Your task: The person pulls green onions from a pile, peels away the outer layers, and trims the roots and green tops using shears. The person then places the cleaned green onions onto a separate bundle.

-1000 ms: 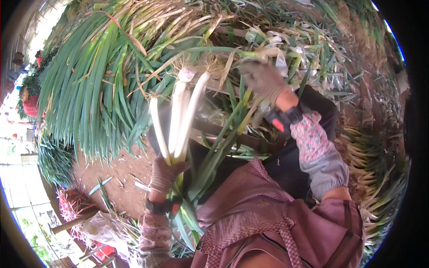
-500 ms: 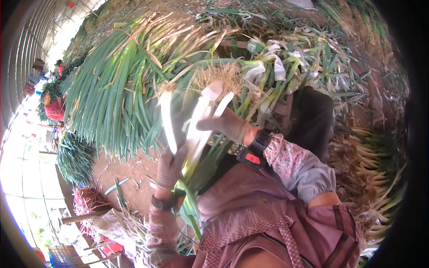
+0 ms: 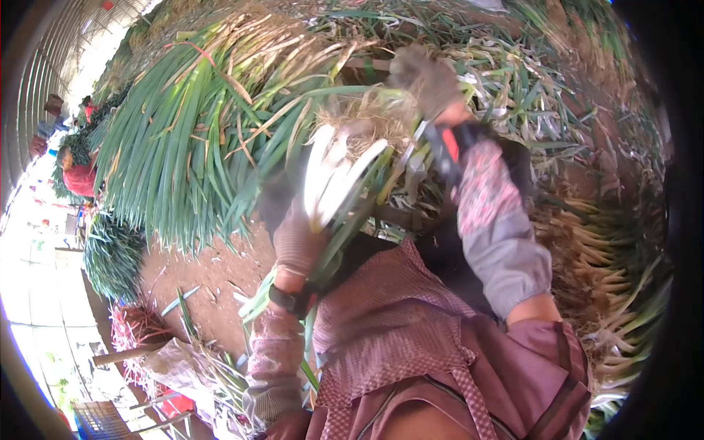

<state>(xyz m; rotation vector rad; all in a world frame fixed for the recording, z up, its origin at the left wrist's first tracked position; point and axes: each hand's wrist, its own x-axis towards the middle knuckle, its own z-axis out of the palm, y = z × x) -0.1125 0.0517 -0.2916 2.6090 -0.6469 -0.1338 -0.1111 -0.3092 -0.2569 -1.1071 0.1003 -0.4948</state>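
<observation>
From my distant seat, I had the left hand closed around a small bunch of onion stalks, gripping low on the white shafts where they ran into green leaves. Their rooted ends pointed away from the body, the shaggy roots lying between the hands. The right hand was up just beside those roots, but it was so blurred that I could not tell whether it was open, closed or holding anything. I judged the bunch light, fairly stiff along the shafts and limp in the leaves, with smooth skins likely to slip (and to bruise, if I squeezed hard). The firm lower shafts looked the best place to hold; the leaves would have folded and the roots probably torn. Beyond the left hand spread a big heap of green leaves; out past the right forearm lay a row of rooted onions.
</observation>
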